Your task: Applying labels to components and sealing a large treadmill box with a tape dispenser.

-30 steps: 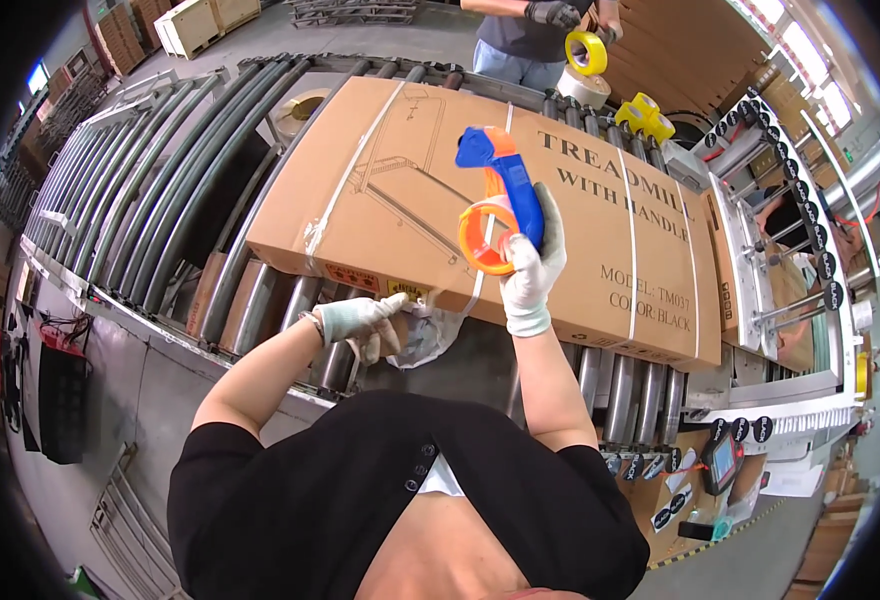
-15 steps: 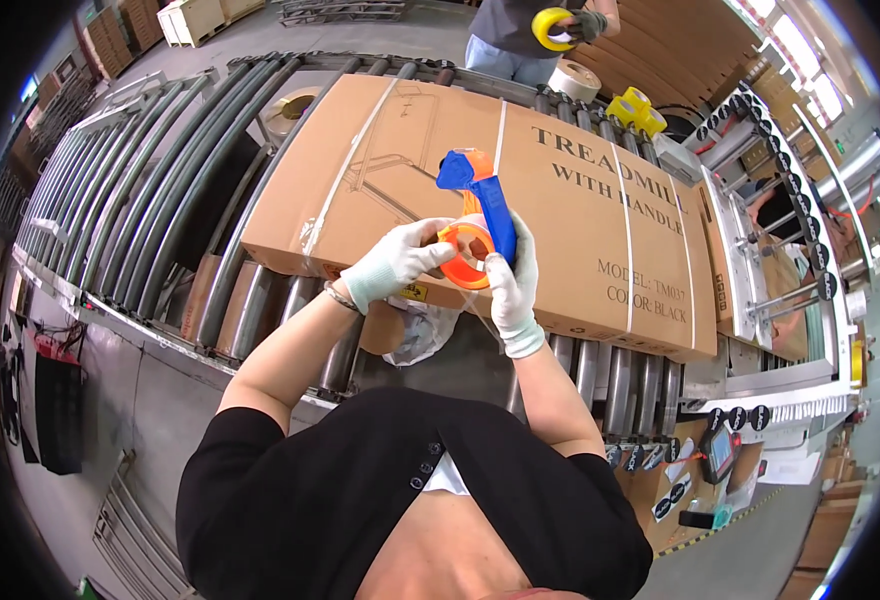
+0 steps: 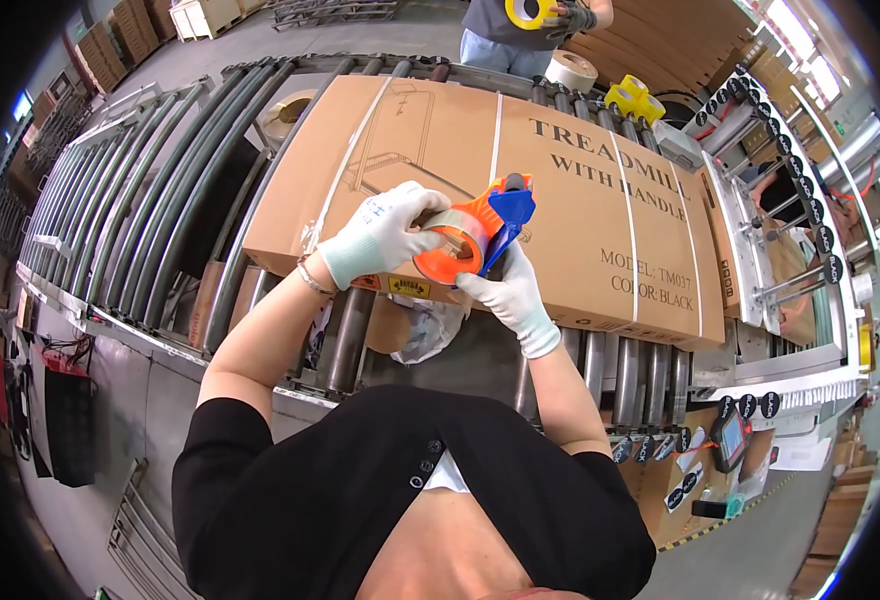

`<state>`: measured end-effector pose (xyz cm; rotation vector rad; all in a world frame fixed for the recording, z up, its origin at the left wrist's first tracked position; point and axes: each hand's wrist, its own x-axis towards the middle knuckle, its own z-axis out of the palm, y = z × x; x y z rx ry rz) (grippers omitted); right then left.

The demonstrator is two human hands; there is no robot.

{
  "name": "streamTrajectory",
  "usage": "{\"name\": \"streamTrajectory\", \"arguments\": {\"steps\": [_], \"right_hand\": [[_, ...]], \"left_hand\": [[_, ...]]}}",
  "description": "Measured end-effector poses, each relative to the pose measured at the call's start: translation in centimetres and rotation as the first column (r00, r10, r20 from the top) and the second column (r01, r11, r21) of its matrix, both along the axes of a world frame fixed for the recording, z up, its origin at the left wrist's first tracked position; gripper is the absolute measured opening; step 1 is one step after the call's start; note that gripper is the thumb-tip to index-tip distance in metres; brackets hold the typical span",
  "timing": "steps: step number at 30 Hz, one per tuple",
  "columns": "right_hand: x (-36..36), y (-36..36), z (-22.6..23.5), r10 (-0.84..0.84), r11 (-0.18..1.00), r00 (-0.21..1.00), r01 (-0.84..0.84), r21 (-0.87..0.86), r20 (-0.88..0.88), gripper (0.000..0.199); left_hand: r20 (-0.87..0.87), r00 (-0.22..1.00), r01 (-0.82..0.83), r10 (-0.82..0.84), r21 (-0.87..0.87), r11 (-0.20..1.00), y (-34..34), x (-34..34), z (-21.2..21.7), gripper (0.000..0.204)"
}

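An orange and blue tape dispenser (image 3: 488, 228) with a roll of clear tape is held in front of me, above the near edge of a large flat cardboard box (image 3: 580, 190). My right hand (image 3: 508, 297), in a white glove, grips the dispenser's handle from below. My left hand (image 3: 385, 232), also gloved, rests on the tape roll with its fingers on the tape's surface. The box lies on a roller conveyor (image 3: 160, 210) and is bound with white straps.
Another person (image 3: 535, 25) stands beyond the box holding a yellow tape roll. More tape rolls (image 3: 628, 95) lie at the box's far edge. A crumpled plastic bag (image 3: 430, 330) hangs under the box's near edge. A metal rack (image 3: 790, 240) stands to the right.
My left hand came up from the box's near edge onto the tape roll. My right hand drew the dispenser down and closer to me, turning it.
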<state>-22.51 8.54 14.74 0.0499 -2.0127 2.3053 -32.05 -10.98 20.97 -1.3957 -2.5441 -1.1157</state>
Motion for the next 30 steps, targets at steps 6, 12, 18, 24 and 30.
{"name": "streamTrajectory", "arguments": {"steps": [6,12,18,24,30], "right_hand": [[-0.2,1.0,2.4,0.036,0.969,0.995,-0.057,0.241,0.09,0.077],[-0.4,0.6,4.3,0.034,0.962,0.992,-0.065,0.267,0.119,0.076],[-0.1,0.8,3.1,0.013,0.95,0.996,-0.04,0.31,0.087,0.078],[-0.1,2.6,2.2,0.096,0.993,0.98,-0.108,0.057,0.172,0.081],[-1.3,5.1,1.8,0.122,0.955,0.979,-0.161,0.251,0.164,0.075]], "left_hand": [[0.028,0.999,0.042,-0.039,-0.104,0.994,-0.5,0.4,0.9,0.038],[0.115,0.98,0.154,-0.16,0.055,0.987,-0.6,-0.9,0.8,0.038],[0.264,0.96,0.06,-0.098,0.148,0.987,0.5,-0.8,-0.5,0.033],[-0.097,0.994,0.06,-0.052,0.084,0.995,1.1,-0.4,-0.6,0.025],[-0.32,0.938,0.151,-0.133,0.031,0.988,1.5,-0.9,0.9,0.028]]}}
